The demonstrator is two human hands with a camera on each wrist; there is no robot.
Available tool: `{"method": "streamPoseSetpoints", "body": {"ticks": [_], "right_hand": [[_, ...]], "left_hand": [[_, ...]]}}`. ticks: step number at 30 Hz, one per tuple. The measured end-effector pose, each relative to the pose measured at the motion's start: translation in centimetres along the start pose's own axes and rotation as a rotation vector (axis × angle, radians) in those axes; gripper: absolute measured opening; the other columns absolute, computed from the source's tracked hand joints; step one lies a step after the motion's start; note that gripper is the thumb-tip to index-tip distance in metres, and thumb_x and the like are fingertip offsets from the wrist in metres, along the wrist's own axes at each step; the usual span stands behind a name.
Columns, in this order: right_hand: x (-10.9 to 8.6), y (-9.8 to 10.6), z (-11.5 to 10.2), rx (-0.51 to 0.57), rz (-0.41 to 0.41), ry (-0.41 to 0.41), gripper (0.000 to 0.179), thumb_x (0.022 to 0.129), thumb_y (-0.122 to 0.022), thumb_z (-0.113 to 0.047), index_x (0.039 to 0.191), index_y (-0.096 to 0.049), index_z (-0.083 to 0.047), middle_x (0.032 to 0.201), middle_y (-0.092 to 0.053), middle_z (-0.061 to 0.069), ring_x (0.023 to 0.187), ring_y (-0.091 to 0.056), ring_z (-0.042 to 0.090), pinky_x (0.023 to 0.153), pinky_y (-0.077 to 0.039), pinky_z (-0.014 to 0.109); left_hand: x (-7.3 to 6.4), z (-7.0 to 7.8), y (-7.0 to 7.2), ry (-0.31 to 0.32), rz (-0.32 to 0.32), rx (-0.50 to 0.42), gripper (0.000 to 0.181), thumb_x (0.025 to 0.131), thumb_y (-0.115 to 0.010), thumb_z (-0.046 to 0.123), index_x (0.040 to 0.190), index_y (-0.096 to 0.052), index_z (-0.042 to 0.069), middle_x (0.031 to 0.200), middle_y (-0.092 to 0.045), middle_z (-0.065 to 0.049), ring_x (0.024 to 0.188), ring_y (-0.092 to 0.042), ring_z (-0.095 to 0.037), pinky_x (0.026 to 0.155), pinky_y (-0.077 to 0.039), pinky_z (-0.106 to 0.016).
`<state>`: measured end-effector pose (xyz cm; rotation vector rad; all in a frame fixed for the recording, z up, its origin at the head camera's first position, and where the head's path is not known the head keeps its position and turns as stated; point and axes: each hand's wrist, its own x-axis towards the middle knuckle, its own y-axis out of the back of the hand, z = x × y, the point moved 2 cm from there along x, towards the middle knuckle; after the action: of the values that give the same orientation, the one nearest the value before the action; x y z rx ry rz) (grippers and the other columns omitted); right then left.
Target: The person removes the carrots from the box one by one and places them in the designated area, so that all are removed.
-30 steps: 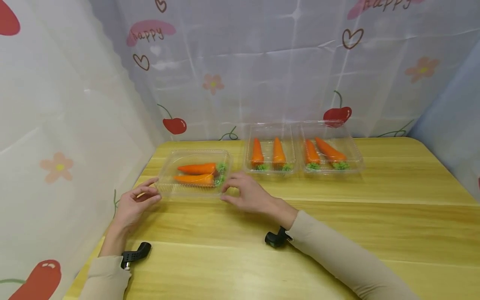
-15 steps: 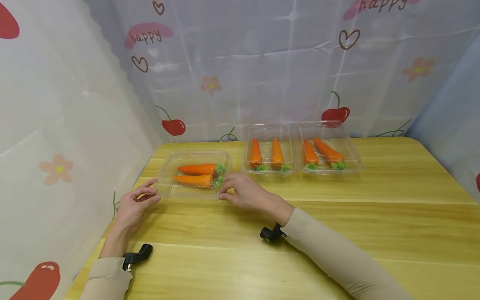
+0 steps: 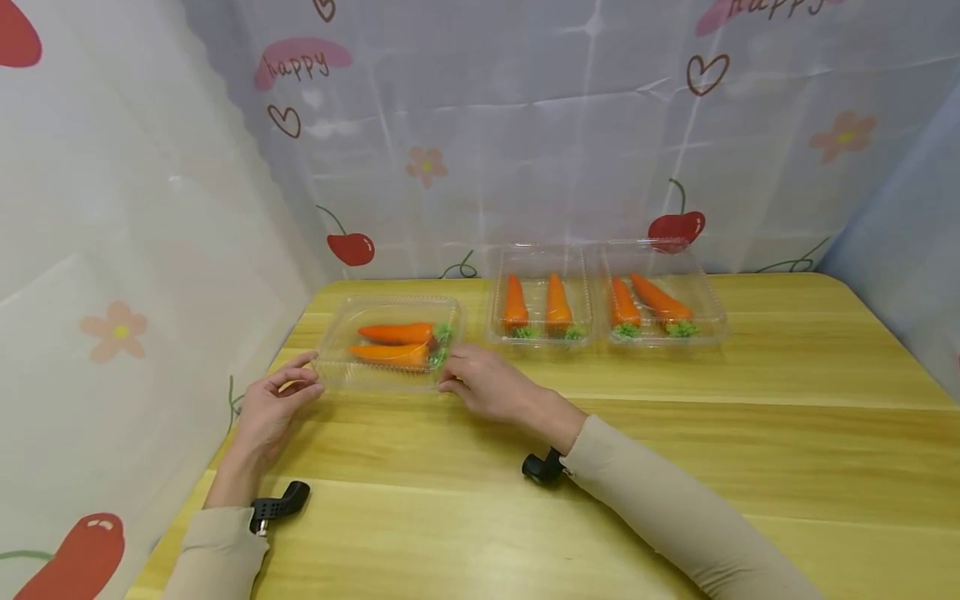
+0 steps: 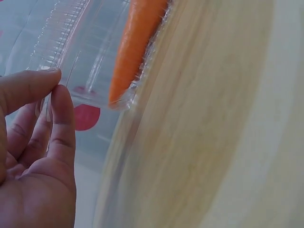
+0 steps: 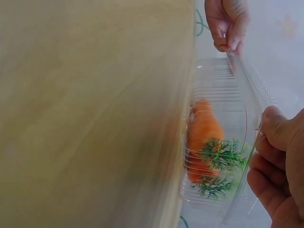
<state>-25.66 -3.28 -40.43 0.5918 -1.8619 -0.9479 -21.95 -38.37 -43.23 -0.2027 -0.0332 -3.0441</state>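
A clear plastic clamshell box (image 3: 378, 382) lies on the left of the table, its lid over two orange carrots (image 3: 396, 333) with green tops pointing right. My left hand (image 3: 272, 408) pinches the rim at its front left corner; thumb and fingertip meet there in the left wrist view, beside a carrot (image 4: 133, 47). At the front right corner, my right hand (image 3: 491, 385) pinches the rim between thumb and fingers. From the right wrist view, the rim (image 5: 247, 90) runs between both hands above the ribbed wall, with a carrot (image 5: 205, 130) behind it.
Two more clear boxes, a middle one (image 3: 536, 302) and a right one (image 3: 708, 312), stand side by side at the back, lids raised, each holding two carrots. A printed curtain (image 3: 525, 150) hangs behind the wooden table (image 3: 420, 500), and another borders its left side.
My right thumb and fingers have drawn closer together at the box's front right corner, and that wrist has shifted slightly left. The left hand and the box stay nearly in place.
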Motion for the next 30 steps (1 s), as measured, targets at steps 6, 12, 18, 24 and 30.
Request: {"method": "streamPoseSetpoints", "body": {"ticks": [6, 12, 18, 24, 30], "right_hand": [[0.2, -0.1, 0.3, -0.005, -0.002, 0.026, 0.008, 0.098, -0.071, -0.015, 0.092, -0.072, -0.009, 0.090, -0.068, 0.002, 0.084, -0.065, 0.016, 0.080, -0.057, 0.029], [0.5, 0.1, 0.3, 0.032, -0.007, 0.001, 0.008, 0.097, -0.072, -0.013, 0.090, -0.072, -0.009, 0.088, -0.068, 0.001, 0.082, -0.065, 0.014, 0.078, -0.057, 0.026], [0.8, 0.4, 0.4, 0.103, -0.050, -0.112, 0.009, 0.098, -0.070, -0.013, 0.090, -0.072, -0.009, 0.087, -0.069, 0.001, 0.081, -0.065, 0.014, 0.076, -0.057, 0.026], [1.1, 0.3, 0.6, 0.164, -0.079, -0.208, 0.009, 0.098, -0.070, -0.011, 0.089, -0.072, -0.010, 0.087, -0.070, 0.000, 0.080, -0.064, 0.013, 0.074, -0.055, 0.026], [1.3, 0.4, 0.4, 0.243, -0.118, -0.312, 0.011, 0.100, -0.068, -0.011, 0.090, -0.073, -0.009, 0.089, -0.071, 0.001, 0.077, -0.061, 0.010, 0.069, -0.053, 0.022]], "left_hand": [[0.1, -0.2, -0.4, 0.023, 0.043, -0.089, 0.011, 0.089, -0.073, -0.010, 0.097, -0.075, -0.002, 0.133, -0.064, 0.007, 0.114, -0.068, -0.008, 0.086, -0.060, -0.016], [0.1, 0.1, -0.7, 0.033, 0.039, -0.146, 0.012, 0.090, -0.072, -0.010, 0.097, -0.076, -0.001, 0.135, -0.062, 0.006, 0.117, -0.067, -0.008, 0.084, -0.060, -0.016], [0.4, 0.4, -0.9, 0.037, 0.030, -0.172, 0.016, 0.091, -0.070, -0.012, 0.097, -0.076, 0.001, 0.135, -0.062, 0.005, 0.110, -0.069, -0.010, 0.082, -0.060, -0.017], [0.3, 0.2, -0.8, 0.050, 0.024, -0.142, 0.015, 0.091, -0.071, -0.010, 0.100, -0.076, 0.001, 0.136, -0.061, 0.007, 0.119, -0.064, -0.008, 0.084, -0.059, -0.016], [0.1, 0.0, -0.7, 0.047, 0.020, -0.135, 0.015, 0.092, -0.071, -0.009, 0.102, -0.075, 0.000, 0.138, -0.058, 0.005, 0.120, -0.066, -0.010, 0.084, -0.059, -0.016]]}}
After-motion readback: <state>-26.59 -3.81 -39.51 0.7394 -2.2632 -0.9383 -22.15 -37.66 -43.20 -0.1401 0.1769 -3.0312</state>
